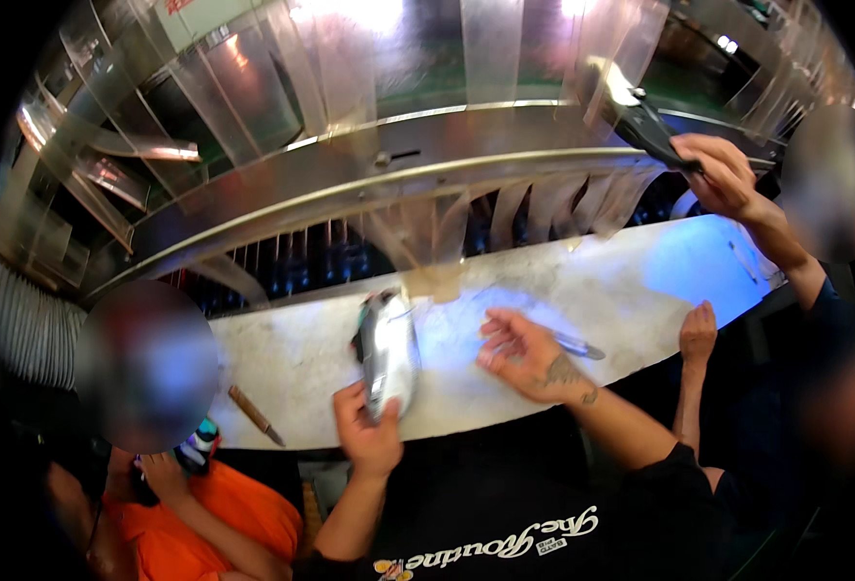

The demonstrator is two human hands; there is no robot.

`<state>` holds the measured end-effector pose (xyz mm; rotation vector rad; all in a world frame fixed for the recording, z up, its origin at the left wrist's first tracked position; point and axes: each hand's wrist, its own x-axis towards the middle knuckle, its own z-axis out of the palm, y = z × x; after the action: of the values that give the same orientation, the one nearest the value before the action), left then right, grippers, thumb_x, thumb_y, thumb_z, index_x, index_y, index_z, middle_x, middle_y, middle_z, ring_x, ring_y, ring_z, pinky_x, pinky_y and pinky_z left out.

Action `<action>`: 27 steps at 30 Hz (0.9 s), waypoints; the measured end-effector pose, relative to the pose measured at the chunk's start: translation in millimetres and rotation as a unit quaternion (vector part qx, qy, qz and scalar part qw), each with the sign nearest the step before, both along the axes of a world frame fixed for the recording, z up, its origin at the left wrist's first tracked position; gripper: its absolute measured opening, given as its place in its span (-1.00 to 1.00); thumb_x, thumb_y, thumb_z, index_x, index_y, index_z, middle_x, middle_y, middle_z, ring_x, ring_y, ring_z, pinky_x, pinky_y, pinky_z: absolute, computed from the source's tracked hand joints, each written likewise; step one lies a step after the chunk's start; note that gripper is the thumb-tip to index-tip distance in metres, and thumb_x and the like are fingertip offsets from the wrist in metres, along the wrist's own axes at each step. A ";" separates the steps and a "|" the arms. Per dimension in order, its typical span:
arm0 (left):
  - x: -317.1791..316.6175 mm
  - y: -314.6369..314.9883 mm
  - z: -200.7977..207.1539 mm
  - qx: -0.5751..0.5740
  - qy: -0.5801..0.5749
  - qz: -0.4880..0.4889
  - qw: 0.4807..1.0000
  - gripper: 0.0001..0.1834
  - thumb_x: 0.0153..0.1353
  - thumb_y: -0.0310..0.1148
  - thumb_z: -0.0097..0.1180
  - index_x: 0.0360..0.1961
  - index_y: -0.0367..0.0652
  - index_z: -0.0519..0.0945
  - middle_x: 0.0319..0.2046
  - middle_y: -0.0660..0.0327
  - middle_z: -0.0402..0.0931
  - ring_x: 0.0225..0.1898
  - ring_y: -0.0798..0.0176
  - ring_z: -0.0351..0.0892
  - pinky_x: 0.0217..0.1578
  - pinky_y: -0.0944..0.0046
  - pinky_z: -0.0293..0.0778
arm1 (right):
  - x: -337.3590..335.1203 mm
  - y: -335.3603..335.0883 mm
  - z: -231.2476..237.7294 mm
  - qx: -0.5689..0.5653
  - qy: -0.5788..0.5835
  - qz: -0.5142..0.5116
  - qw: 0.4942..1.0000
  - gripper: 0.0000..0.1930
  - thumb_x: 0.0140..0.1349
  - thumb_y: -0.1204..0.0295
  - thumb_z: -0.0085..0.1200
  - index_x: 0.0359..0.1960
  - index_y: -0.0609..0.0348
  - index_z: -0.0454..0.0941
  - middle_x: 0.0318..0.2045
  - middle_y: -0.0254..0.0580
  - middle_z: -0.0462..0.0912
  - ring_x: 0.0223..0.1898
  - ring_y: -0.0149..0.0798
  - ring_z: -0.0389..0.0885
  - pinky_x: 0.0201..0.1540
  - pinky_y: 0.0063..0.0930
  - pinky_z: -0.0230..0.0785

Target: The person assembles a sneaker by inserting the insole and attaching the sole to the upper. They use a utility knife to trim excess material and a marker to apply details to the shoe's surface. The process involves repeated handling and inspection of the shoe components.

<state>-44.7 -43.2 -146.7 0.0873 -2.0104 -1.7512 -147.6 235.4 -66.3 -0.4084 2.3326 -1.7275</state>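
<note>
At pale bench (296, 363), shoe (391, 353) in left fingers (349, 400), brown-handled tool (255, 414), plastic strips (439, 232) beyond

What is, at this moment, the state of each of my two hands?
Left hand: closed on one end of a shoe.
Right hand: open, fingers slightly bent, no object visible in it.

The black shirt (485, 484) has white lettering (519, 544), the right wrist (590, 395) tattoos (563, 372).
</note>
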 end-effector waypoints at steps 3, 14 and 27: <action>-14.2 43.5 23.9 0.013 0.038 -0.074 0.996 -0.55 0.34 -0.48 0.47 0.13 -0.39 0.53 0.21 -0.04 0.45 0.22 0.10 0.55 0.24 0.14 0.52 | 50.0 -25.4 -18.2 -0.124 -0.085 -0.012 0.989 -0.15 0.42 0.28 0.45 0.56 0.43 0.22 0.26 0.06 0.65 0.23 -0.14 0.69 0.25 -0.26 0.60; 5.1 27.5 15.7 -0.249 0.058 -0.028 0.967 -0.56 0.24 -0.47 0.51 -0.05 -0.34 0.46 0.08 -0.21 0.57 0.00 -0.04 0.63 -0.05 0.09 0.59 | 106.5 50.8 15.5 0.051 -0.072 -0.015 0.996 -0.51 0.32 0.42 0.49 0.21 0.37 0.62 -0.10 -0.13 0.77 -0.06 -0.35 0.75 -0.02 -0.51 0.63; 61.6 -0.9 40.8 -0.295 -0.013 0.051 0.954 -0.54 0.14 -0.32 0.61 -0.18 -0.25 0.51 -0.05 -0.06 0.59 -0.39 0.00 0.66 -0.51 0.10 0.58 | 81.4 21.9 -27.8 -0.377 -0.229 -0.307 0.843 -0.83 0.56 0.42 0.18 0.09 0.08 0.52 -0.20 -0.31 0.72 -0.39 -0.43 0.64 -0.32 -0.53 0.54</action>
<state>16.9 -44.1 -105.9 0.0186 -2.4102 -1.0328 -66.2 257.3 -94.1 0.6783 1.4263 -2.6282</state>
